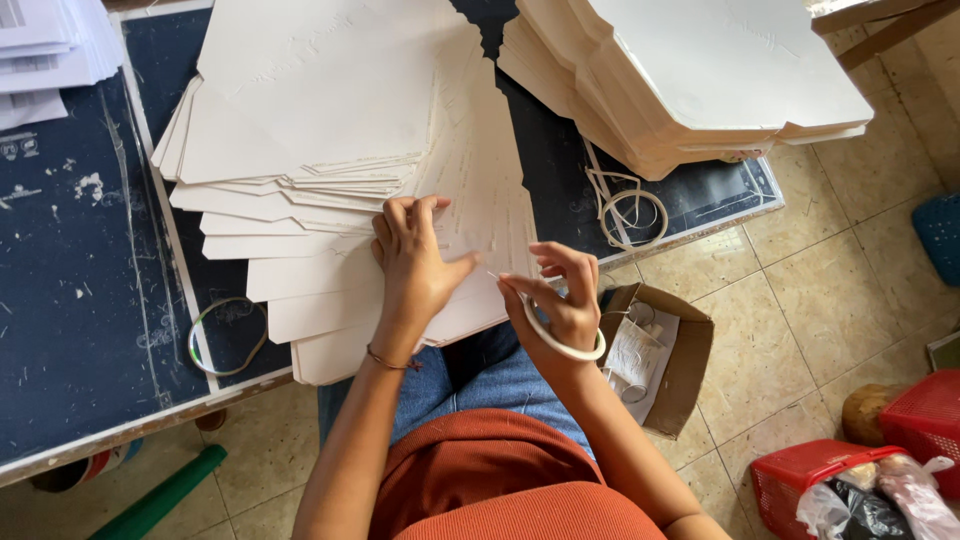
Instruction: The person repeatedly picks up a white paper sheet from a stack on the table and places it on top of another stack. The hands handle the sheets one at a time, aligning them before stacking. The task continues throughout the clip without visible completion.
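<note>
My left hand (412, 262) lies flat, fingers together, pressing on a fanned stack of cream card sheets (330, 150) that overhangs the front edge of the dark blue table (70, 330). My right hand (562, 295) hovers just right of it, thumb and forefinger pinching a thin pale strip or thread that runs toward the sheets. A white bangle circles my right wrist. A thin cord bracelet sits on my left wrist.
A second, thicker card stack (700, 80) lies at the back right. Rubber bands (630, 210) and a ring (228, 335) rest on the table. An open cardboard box (672, 360) stands by my knee, with red baskets (900, 440) on the tiled floor.
</note>
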